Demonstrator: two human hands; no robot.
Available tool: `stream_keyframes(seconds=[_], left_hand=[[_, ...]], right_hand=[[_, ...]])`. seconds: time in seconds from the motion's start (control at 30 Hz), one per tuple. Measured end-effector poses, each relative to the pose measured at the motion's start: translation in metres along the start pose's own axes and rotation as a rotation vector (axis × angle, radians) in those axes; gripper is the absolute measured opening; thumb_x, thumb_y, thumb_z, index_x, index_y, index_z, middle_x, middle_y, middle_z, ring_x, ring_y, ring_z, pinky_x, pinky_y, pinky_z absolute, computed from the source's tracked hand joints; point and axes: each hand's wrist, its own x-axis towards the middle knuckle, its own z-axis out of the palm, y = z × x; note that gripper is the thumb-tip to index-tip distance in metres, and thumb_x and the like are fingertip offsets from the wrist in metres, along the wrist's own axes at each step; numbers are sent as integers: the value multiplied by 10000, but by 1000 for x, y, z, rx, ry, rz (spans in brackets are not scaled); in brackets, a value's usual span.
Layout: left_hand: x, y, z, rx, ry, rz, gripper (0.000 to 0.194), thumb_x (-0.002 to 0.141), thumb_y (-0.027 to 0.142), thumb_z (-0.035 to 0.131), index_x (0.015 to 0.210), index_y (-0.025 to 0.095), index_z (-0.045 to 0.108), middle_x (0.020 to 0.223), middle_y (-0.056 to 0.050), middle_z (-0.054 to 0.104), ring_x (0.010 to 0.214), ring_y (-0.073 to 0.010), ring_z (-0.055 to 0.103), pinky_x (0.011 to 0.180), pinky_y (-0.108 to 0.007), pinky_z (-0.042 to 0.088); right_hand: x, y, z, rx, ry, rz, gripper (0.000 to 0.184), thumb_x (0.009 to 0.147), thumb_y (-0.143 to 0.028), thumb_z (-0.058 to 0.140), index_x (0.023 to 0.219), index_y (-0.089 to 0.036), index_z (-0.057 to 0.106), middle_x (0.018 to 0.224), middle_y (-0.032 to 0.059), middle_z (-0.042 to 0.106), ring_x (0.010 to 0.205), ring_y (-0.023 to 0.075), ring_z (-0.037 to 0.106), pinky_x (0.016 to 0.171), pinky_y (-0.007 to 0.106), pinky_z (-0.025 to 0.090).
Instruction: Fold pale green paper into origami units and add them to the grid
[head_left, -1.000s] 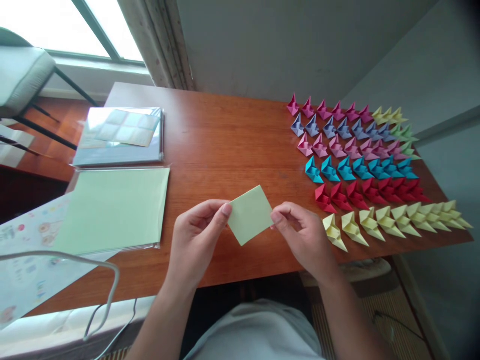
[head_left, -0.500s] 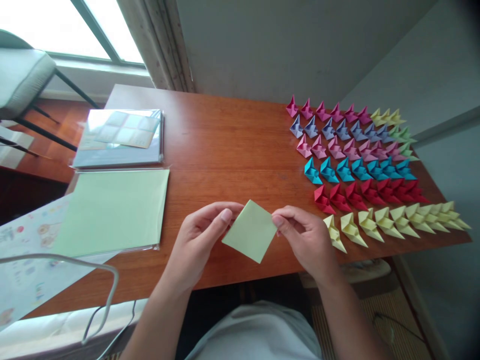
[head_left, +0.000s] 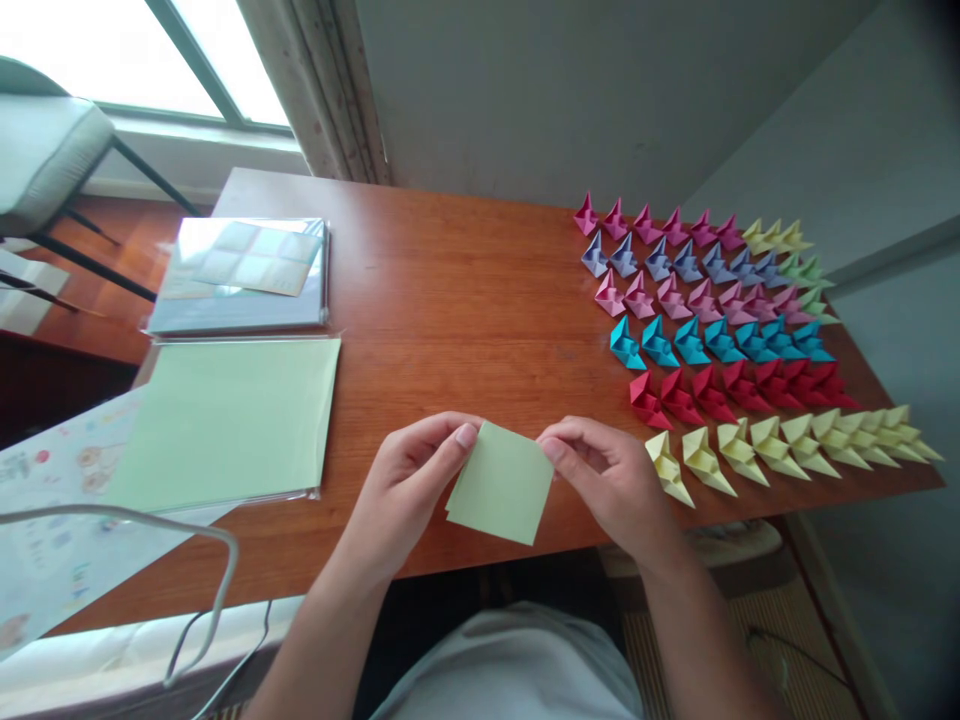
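Note:
A small pale green square of folded paper (head_left: 502,487) is held up above the table's front edge. My left hand (head_left: 409,490) pinches its upper left side, thumb in front and fingers behind. At the upper right corner my right hand (head_left: 607,475) pinches it between thumb and forefinger. A second paper edge peeks out at the lower left of the square, so it has more than one layer. The fingers behind the paper are partly hidden.
Rows of folded paper figures stand on the right of the wooden table (head_left: 442,290), the nearest row of yellow figures (head_left: 739,450) close to my right hand. At left lie green paper sheets (head_left: 232,420) and a wrapped pack (head_left: 247,310). A grey cable (head_left: 225,560) loops at lower left.
The paper has turned from a diamond pose to a squarer one and tips slightly lower. A second layer now shows at its lower left. Both hands have shifted only slightly.

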Motion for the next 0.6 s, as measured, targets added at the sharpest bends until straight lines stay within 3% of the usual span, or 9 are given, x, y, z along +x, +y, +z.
stream_keyframes(seconds=[0.23,0.6], left_hand=[[0,-1,1,8,46,22,202,867,369,727,905,176,775,866,-51,756,795,-173,659,699,-231,512],[-1,2,-1,29,23,33,173,851,338,749,938,193,788,876,-47,766,791,-158,673,703,-214,510]], right_hand=[[0,0,-2,67,0,26,224,967,-384,619,855,-219,720,846,15,704,795,163,644,718,262,497],[0,0,-2,47,7,25,230,963,-388,622,844,-219,725,848,15,718,805,165,657,718,257,508]])
